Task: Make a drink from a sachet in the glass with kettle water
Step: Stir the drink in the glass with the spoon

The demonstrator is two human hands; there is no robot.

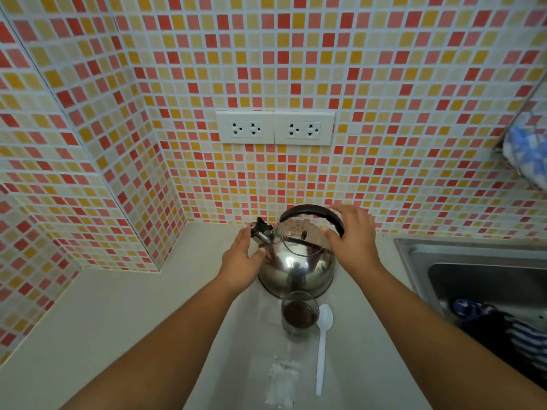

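Both hands, the left hand [241, 258] and right hand [353, 236], were spread open-fingered about the kettle [296, 261], while brown powder was already tipped into the glass [299, 315], water unpoured.

wall tiles [384, 84] showing a red, pink, orange and cream mosaic | sockets [275, 128] at 12 o'clock showing white | kettle [296, 270] shining mirror silver, handle [310, 210] showing black | glass [299, 316] showing dark brown contents | spoon [322, 335] showing white | counter [118, 321] showing pale cream | cloth [524, 149] at 2 o'clock showing blue-and-white checks | cloth in sink [515, 335] at 4 o'clock showing dark stripes
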